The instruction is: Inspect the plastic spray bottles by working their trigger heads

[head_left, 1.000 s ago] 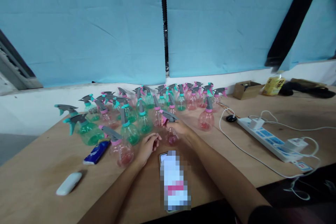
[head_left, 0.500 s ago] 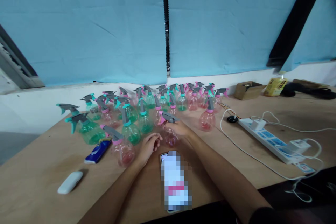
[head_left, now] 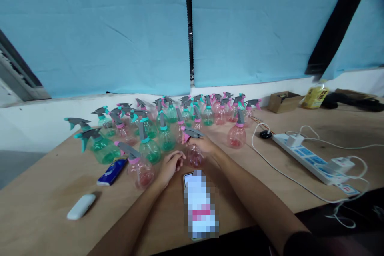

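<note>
Gripped around its neck by the right hand (head_left: 205,144), a small pink translucent spray bottle with a grey trigger (head_left: 193,152) stood on the wooden table (head_left: 45,204). Beside it, the left hand (head_left: 169,166) rested loosely curled, holding nothing. Crowded neighbouring bottles (head_left: 150,148) could be toppled by a careless nudge.

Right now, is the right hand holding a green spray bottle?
No, the right hand grips a pink spray bottle just under its grey trigger head, while the green spray bottles stand apart further left.

Blue fabric backdrop (head_left: 120,28), white wall base (head_left: 36,124), wooden table (head_left: 45,192), dim even light.
</note>
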Action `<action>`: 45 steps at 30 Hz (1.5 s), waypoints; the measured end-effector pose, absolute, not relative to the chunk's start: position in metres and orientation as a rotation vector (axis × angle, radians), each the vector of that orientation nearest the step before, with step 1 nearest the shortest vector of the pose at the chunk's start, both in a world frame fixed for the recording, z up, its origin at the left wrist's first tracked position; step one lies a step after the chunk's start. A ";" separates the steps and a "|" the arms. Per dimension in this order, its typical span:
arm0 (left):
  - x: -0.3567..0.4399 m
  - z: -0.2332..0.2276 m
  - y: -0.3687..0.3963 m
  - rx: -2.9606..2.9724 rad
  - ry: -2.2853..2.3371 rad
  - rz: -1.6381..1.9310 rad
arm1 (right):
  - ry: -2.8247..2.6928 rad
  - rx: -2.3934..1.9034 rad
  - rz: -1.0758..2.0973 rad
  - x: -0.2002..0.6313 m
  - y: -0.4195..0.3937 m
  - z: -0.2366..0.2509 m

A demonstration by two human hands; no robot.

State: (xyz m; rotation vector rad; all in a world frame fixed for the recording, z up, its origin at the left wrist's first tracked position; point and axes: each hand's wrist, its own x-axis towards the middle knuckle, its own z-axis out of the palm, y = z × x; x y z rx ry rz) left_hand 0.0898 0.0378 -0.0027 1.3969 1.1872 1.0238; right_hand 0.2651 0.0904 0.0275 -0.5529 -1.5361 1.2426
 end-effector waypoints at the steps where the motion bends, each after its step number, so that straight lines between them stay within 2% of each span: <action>1: 0.090 -0.003 0.038 1.400 1.186 1.017 | -1.548 -0.531 1.249 0.265 0.090 0.029; 13: 0.090 -0.005 0.040 1.419 1.178 0.990 | -1.572 -0.596 1.307 0.267 0.091 0.029; 19: 0.088 -0.007 0.041 1.419 1.171 0.986 | -1.614 -0.486 1.267 0.263 0.093 0.027; 26: 0.089 -0.005 0.039 1.417 1.181 0.997 | -1.560 -0.611 1.278 0.262 0.099 0.019; 34: 0.087 -0.006 0.040 1.421 1.173 0.980 | -1.581 -0.426 1.326 0.257 0.094 0.026; 45: 0.085 -0.008 0.042 1.434 1.180 0.972 | -1.662 -0.510 1.198 0.265 0.085 0.031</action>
